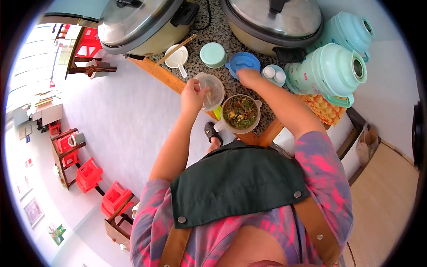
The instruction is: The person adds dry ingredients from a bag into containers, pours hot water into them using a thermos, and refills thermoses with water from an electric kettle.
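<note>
Plainly, clear lid (214,84) in left hand (191,94); flower-printed flask (318,73).

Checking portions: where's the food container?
In the head view, the food container is just right of centre at the counter edge, beside the clear lid.

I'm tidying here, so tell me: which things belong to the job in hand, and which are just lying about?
Likely in use:
translucent lid or dish, in the left hand
blue container, at the right hand
tub of chopped food, nearby

Seemingly just lying about:
chopsticks
mint container
front flask
left cooker
right cooker
</note>
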`<state>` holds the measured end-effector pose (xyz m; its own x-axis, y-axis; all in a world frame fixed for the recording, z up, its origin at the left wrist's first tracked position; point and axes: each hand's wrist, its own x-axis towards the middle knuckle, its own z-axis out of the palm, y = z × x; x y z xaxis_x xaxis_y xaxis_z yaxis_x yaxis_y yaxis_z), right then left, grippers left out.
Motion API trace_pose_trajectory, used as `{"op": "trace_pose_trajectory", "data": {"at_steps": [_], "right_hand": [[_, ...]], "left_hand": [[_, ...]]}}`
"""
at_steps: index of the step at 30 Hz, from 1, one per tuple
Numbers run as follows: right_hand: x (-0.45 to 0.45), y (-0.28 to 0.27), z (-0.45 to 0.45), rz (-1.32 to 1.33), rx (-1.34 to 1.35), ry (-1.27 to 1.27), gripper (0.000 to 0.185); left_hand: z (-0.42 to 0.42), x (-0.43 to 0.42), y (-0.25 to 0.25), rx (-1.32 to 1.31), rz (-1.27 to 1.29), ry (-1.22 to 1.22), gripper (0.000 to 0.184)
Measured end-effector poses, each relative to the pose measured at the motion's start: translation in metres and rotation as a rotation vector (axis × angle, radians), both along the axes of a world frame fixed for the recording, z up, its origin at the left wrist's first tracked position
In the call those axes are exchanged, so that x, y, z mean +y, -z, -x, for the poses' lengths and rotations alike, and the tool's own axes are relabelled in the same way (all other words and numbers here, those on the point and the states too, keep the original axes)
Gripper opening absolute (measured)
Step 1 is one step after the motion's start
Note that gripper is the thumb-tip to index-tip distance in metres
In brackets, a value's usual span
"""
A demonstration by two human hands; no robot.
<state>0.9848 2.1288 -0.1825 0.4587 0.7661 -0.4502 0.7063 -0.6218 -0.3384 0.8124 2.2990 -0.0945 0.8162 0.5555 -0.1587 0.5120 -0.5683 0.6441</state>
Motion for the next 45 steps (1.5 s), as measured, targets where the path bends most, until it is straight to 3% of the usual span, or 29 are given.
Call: {"op": "trace_pose_trajectory", "data": {"at_steps": [4, 5, 8, 9, 10, 12, 13, 18, 21, 22, 25, 26, 29, 35, 41, 42, 45], "right_hand": [[-0.019, -0.083, 0.012, -0.416, 0.023, 0.254, 0.007], [-0.028, -0.111, 0.021, -0.521, 0.057, 0.308, 0.008], [-0.062, -0.168, 0.056, -0.691, 0.648, 0.538, 0.012], [-0.072, -0.186, 0.074, -0.674, 0.707, 0.580, 0.013], [-0.082, -0.177, 0.093, -0.780, 0.746, 0.533, 0.013], [-0.099, -0.162, 0.130, -0.748, 0.781, 0.463, 0.012], [-0.102, -0.148, 0.149, -0.865, 1.084, 0.598, 0.012], [-0.114, -0.114, 0.189, -1.112, 1.359, 0.719, 0.016], [-0.126, -0.107, 0.191, -1.018, 1.540, 0.657, 0.019], [-0.128, -0.102, 0.193, -0.912, 1.557, 0.686, 0.022], [-0.139, -0.091, 0.197, -0.858, 1.223, 0.748, 0.026], [-0.146, -0.081, 0.199, -0.870, 0.874, 0.711, 0.031], [-0.174, -0.068, 0.204, -0.963, 0.992, 1.006, 0.029], [-0.224, -0.066, 0.218, -0.822, 0.931, 1.095, 0.023], [-0.205, -0.048, 0.233, -0.626, 0.953, 0.777, 0.027], [-0.197, -0.046, 0.234, -0.616, 0.932, 0.706, 0.031], [-0.164, -0.039, 0.237, -0.545, 0.968, 0.603, 0.032]], "left_hand": [[0.013, -0.004, -0.007, -0.223, -0.082, 0.038, 0.039], [0.014, -0.012, -0.018, -0.277, 0.040, 0.026, 0.040], [0.012, -0.045, -0.072, -0.392, 0.327, 0.046, 0.044], [0.015, -0.055, -0.091, -0.397, 0.372, 0.093, 0.046], [0.019, -0.063, -0.103, -0.399, 0.417, 0.141, 0.048], [0.028, -0.073, -0.112, -0.286, 0.375, 0.266, 0.050], [0.031, -0.077, -0.116, -0.227, 0.351, 0.331, 0.050], [0.039, -0.086, -0.103, -0.122, 0.270, 0.390, 0.044], [0.037, -0.084, -0.102, -0.132, 0.061, 0.652, 0.044], [0.034, -0.083, -0.097, -0.190, 0.023, 0.718, 0.044], [0.021, -0.093, -0.099, -0.219, -0.271, 0.857, 0.042], [0.018, -0.096, -0.095, -0.130, -0.278, 0.846, 0.039], [0.014, -0.102, -0.071, -0.025, -0.362, 0.911, 0.036], [0.014, -0.114, -0.054, 0.013, -0.334, 0.906, 0.039], [0.018, -0.111, -0.034, -0.036, -0.222, 0.841, 0.041], [0.021, -0.109, -0.032, -0.063, -0.187, 0.820, 0.041], [0.049, -0.093, -0.024, -0.327, -0.072, 0.265, 0.039]]}}
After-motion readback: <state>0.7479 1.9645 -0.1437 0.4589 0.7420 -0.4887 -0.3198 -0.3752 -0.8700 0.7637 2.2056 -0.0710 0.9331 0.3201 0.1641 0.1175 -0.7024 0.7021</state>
